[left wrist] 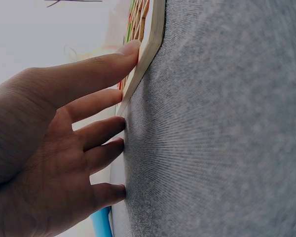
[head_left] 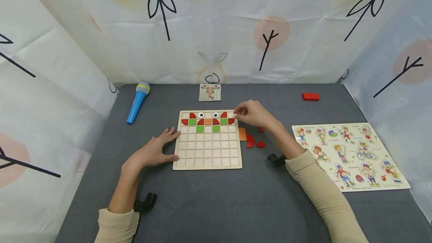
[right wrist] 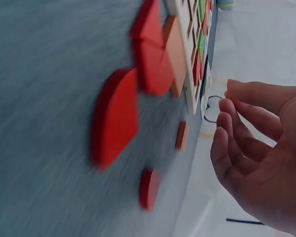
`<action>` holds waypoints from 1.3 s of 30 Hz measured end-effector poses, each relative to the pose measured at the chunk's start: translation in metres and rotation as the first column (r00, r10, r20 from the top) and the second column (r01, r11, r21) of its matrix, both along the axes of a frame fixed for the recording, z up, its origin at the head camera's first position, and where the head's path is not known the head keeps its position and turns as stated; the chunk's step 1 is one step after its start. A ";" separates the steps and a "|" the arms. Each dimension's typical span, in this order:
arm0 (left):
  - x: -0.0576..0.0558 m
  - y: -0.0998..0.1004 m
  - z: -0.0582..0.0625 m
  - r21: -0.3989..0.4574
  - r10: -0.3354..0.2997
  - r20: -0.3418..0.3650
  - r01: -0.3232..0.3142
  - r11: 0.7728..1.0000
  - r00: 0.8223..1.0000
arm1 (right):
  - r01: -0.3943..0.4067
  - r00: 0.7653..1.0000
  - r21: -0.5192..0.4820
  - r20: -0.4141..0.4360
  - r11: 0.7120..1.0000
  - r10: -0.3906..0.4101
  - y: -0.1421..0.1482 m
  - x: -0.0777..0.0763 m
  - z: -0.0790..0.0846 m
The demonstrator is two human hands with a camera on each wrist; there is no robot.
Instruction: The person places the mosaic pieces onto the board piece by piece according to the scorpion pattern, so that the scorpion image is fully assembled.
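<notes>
On your grey worktop, read 12 o'clock as the far edge. The grid board lies flat there and is the centre of the dial; its coloured shapes fill cells toward its 12 side, while the cells toward 6 are bare. Your left hand is spread at 9 o'clock, thumb and forefinger touching the edge; keep that contact light and steady, so the board shouldn't slide or jolt the seated shapes. Your right hand is at the corner between 1 and 2 o'clock, fingertips drawn together; I can't tell whether anything is pinched between them. I'd work there from above, with the wrist raised, to avoid dragging neighbours out of place.

The pattern card sits at 12 o'clock, so check each cell and each curve's facing against it. The orange piece lies just beside the board near 3 o'clock. Farther out, also about 3, are loose red pieces; lift them by their edges and turn them before lowering.
</notes>
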State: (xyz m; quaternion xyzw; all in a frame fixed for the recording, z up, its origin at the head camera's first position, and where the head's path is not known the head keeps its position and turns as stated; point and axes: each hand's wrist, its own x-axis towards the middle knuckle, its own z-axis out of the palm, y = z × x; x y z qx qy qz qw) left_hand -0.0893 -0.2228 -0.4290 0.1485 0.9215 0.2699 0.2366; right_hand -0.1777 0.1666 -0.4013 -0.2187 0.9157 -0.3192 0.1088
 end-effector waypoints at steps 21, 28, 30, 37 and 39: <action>0.001 0.001 0.002 0.001 0.002 -0.001 -0.002 1.000 1.000 | -0.032 0.999 0.201 -0.026 0.979 0.038 0.071 0.036 -0.009; 0.002 0.001 0.002 0.000 0.005 0.000 -0.005 1.000 1.000 | -0.038 0.998 0.203 -0.039 0.978 0.047 0.072 0.032 -0.013; 0.002 0.002 0.002 -0.001 0.006 0.001 -0.006 1.000 1.000 | -0.045 0.998 0.208 -0.040 0.977 0.054 0.072 0.032 -0.014; 0.001 0.002 0.003 -0.006 0.008 0.001 -0.008 1.000 1.000 | -0.037 0.996 0.228 -0.065 0.973 0.054 0.069 0.032 -0.013; 0.001 0.002 0.003 -0.007 0.007 0.000 -0.007 1.000 1.000 | -0.031 0.995 0.221 -0.084 0.975 0.050 0.066 0.032 -0.013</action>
